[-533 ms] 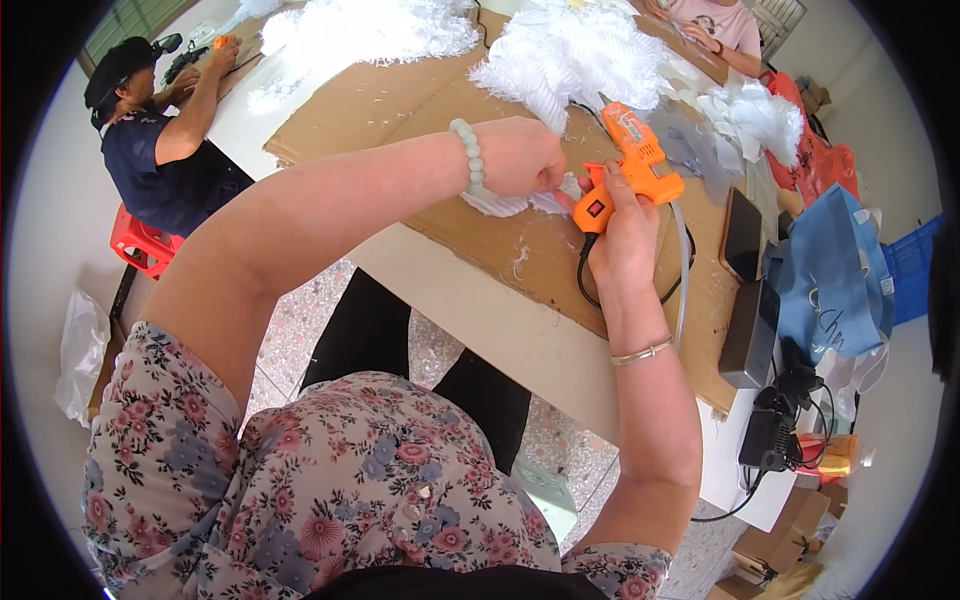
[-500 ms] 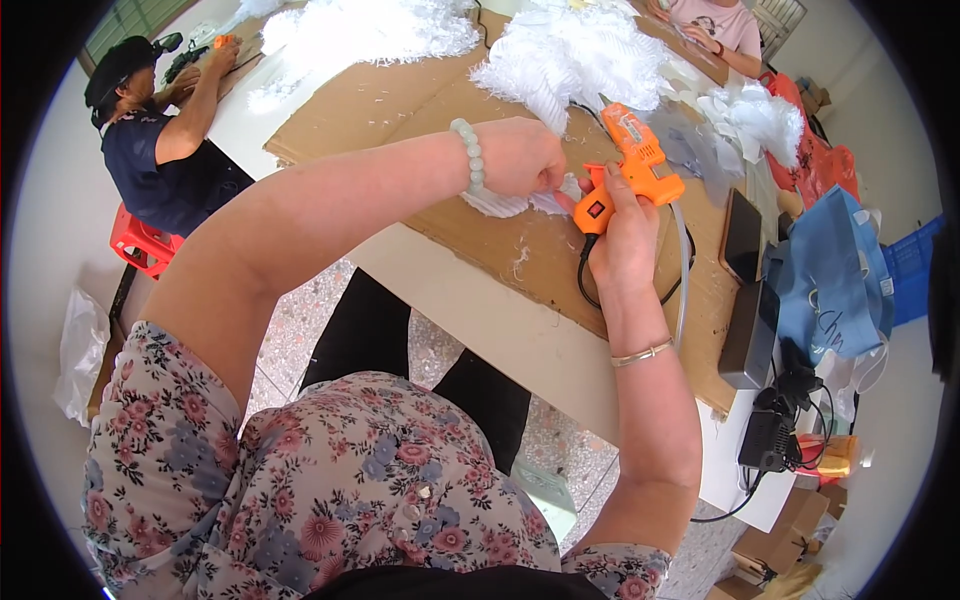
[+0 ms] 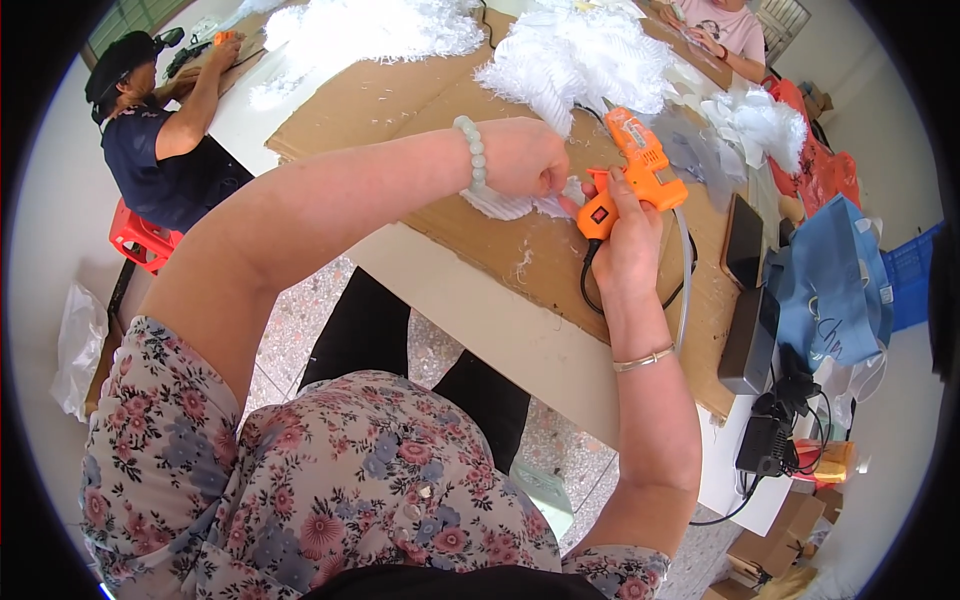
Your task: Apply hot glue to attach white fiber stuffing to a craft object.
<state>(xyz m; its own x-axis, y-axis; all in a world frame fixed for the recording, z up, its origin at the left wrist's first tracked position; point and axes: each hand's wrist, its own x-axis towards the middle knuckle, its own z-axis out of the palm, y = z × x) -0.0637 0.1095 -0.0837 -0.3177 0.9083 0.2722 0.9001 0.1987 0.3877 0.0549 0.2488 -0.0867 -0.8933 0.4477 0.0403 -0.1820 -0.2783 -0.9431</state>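
Observation:
My right hand (image 3: 632,228) is wrapped round an orange hot glue gun (image 3: 632,165), whose nozzle points up and away. A long clear glue stick (image 3: 686,280) hangs from the back of the gun, and its black cord (image 3: 585,275) curves down beside my wrist. Beside the gun, my left hand (image 3: 522,160) is closed, fingertips pinched down at a white ribbed piece (image 3: 497,205) that looks like fabric or feather. Part of that piece is hidden beneath the hand. The right thumb and gun handle are close to its edge.
Cardboard (image 3: 400,105) covers the table. Fluffy white piles (image 3: 580,65) lie at the far side. A phone (image 3: 742,238), a dark box (image 3: 748,340), a blue bag (image 3: 832,285) and a black adapter (image 3: 765,440) line the right. Co-workers sit at far left (image 3: 150,135) and far right (image 3: 725,40).
Hardly anything differs. Both hands and the glue gun have shifted very slightly to the right in the picture, with the grips unchanged.

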